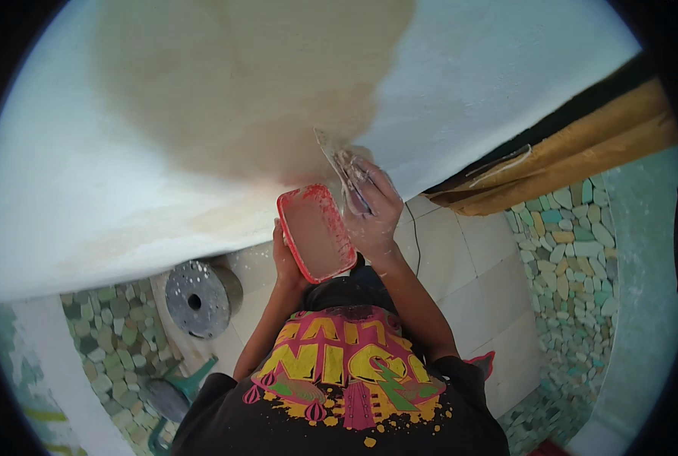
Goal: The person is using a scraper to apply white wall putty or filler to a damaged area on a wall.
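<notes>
My left hand (284, 254) grips a red rectangular plastic container (311, 232) of pale brownish compound, tilted in front of me. My right hand (373, 205) is closed round the handle of a flat metal trowel (333, 163) smeared with compound, just above the container's right side. The trowel's blade is at the lower edge of a damp tan patch on the white wall (88, 213); whether it touches the surface I cannot tell.
Below are a tiled floor (472, 281) with pebble borders (563, 258), a grey spool-like cylinder (202, 289) and a cable (416, 251). At lower left is a green object with a dark round part (164, 399). A brown hanging cloth or board (544, 148) is at right.
</notes>
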Demonstrator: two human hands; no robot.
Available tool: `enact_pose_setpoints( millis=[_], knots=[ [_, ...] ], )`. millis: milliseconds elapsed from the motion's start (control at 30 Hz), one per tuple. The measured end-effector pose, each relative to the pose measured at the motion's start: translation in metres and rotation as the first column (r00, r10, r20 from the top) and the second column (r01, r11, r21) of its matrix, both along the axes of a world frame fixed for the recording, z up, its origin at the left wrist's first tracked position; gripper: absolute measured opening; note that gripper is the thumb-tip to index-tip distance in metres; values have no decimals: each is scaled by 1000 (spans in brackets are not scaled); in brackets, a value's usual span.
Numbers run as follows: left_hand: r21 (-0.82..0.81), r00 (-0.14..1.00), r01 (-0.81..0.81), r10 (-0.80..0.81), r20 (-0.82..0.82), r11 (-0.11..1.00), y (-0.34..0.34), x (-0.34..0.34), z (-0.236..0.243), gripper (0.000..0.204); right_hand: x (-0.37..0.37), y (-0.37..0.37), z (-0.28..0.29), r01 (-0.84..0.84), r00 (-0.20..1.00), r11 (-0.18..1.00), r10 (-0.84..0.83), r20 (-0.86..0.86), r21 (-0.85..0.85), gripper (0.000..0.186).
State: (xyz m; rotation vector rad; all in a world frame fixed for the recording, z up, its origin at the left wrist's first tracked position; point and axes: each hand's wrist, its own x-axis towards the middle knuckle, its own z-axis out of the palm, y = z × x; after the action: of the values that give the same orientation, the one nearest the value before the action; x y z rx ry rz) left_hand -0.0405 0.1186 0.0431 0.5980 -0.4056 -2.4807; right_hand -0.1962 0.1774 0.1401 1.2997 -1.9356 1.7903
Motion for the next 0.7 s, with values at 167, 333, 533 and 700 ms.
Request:
enact_pose_setpoints(
  millis=[167,333,533,700],
  knots=[
    [63,990,140,-138,-31,988,-36,35,-6,61,-28,-2,12,100,941,993,-77,330,-55,22],
    [1,979,182,-182,95,983,-75,76,-24,62,-103,26,-12,417,851,881,-291,436,-225,16],
    [-21,957,252,-246,151,968,-101,106,-28,61,-140,62,-28,700,707,668,-597,380,-252,15],
    [-23,946,249,-238,220,968,-109,122,-35,57,-79,-7,-15,839,544,544,-839,34,10,11]
  ],
)
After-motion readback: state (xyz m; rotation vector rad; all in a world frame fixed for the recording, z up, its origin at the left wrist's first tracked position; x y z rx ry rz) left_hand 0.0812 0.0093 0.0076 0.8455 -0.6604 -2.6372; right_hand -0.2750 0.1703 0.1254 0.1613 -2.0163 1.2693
